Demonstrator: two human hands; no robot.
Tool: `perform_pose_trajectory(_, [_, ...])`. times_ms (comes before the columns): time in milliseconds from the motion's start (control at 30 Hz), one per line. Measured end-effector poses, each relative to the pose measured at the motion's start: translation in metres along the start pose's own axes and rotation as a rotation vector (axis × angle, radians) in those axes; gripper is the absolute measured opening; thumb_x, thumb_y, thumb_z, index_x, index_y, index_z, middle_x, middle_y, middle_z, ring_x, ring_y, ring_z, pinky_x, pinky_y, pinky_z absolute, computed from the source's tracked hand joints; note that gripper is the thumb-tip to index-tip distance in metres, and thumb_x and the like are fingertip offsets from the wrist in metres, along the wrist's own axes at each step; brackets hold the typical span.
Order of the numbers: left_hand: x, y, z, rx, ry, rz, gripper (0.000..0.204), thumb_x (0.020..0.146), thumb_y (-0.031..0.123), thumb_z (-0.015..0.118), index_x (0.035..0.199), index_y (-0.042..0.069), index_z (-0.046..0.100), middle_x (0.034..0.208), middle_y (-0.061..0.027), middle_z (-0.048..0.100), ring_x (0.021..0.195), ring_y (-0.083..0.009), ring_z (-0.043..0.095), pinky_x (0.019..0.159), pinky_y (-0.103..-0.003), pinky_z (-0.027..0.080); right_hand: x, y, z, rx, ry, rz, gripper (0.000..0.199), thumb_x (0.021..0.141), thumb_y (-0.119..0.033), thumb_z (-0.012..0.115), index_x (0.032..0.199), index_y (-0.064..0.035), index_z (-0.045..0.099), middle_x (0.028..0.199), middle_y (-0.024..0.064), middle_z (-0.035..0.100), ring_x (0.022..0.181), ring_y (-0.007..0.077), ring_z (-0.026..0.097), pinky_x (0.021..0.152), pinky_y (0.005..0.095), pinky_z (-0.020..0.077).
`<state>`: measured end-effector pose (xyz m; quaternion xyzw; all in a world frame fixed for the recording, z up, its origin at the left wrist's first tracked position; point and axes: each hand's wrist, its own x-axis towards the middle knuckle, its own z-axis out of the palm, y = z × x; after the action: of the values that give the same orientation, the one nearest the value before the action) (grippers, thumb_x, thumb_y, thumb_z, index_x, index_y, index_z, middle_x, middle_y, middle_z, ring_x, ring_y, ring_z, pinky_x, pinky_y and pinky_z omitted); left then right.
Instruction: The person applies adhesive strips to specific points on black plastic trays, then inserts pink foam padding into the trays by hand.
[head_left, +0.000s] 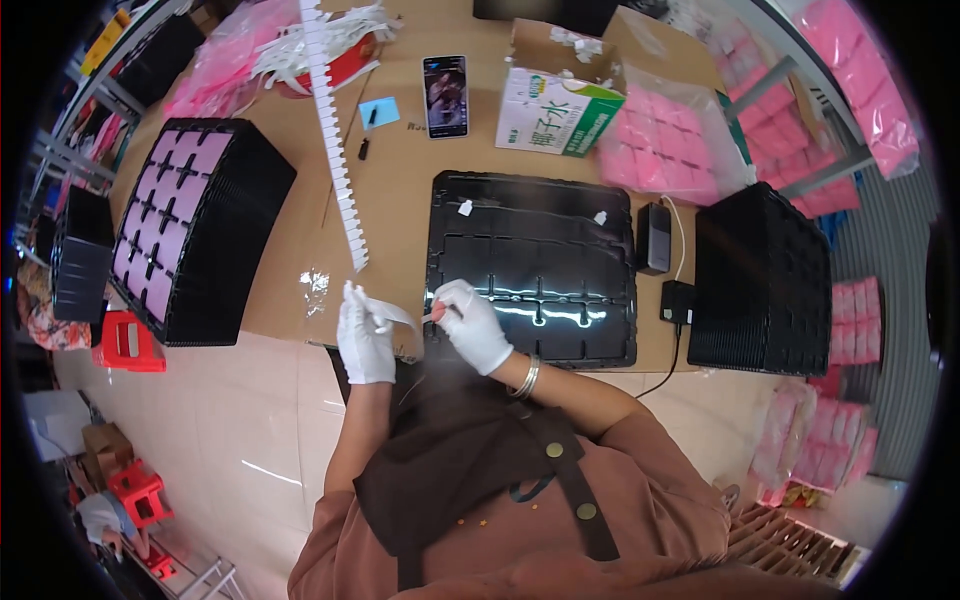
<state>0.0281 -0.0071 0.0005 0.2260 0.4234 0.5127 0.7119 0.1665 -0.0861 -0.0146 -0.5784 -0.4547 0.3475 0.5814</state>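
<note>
Tray (530, 250) on the table (285, 225) bears two white tabs (465, 208), near half untabbed, much toothed strip (332, 140) apparently left, left hand (365, 340) gripping a curled white band (400, 313), right hand (473, 327) pinching something indistinct.

A long white strip (337, 150), toothed along its right edge, slanted down the tabletop (395, 230) toward my left fingers (352, 302). A plain white band (400, 315), held in those fingers, bowed out to the right and drooped at the tabletop's near edge. Beside it lay a glossy black tray (535, 262), rectangular and ridged, carrying two small white tabs (465, 208), well apart near its far corners.
</note>
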Motion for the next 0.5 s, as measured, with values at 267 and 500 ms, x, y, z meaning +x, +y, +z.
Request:
perform_pose_trajectory(267, [0.013, 0.005, -0.021, -0.013, -0.069, 0.000, 0.030, 0.096, 0.024, 0.047, 0.121, 0.007, 0.048, 0.076, 0.0023, 0.050, 0.061, -0.0034, 0.041, 0.049, -0.017, 0.030, -0.034, -0.043, -0.186, -0.990, -0.114, 0.195, 0.008, 0.075, -0.009, 0.057, 0.068, -0.0063, 0.059, 0.083, 0.0131, 0.059, 0.081, 0.0342, 0.060, 0.070, 0.0406, 0.0478])
perform_pose_trajectory(500, [0.009, -0.001, -0.008, 0.021, -0.119, -0.019, 0.025, 0.096, 0.024, 0.047, 0.115, 0.007, 0.050, 0.072, 0.0023, 0.048, 0.058, -0.0037, 0.040, 0.048, -0.018, 0.029, -0.080, 0.003, -0.204, -1.360, -0.101, 0.452, 0.012, 0.071, -0.017, 0.068, 0.074, -0.0073, 0.062, 0.084, 0.0137, 0.062, 0.078, 0.0345, 0.062, 0.069, 0.0422, 0.0494])
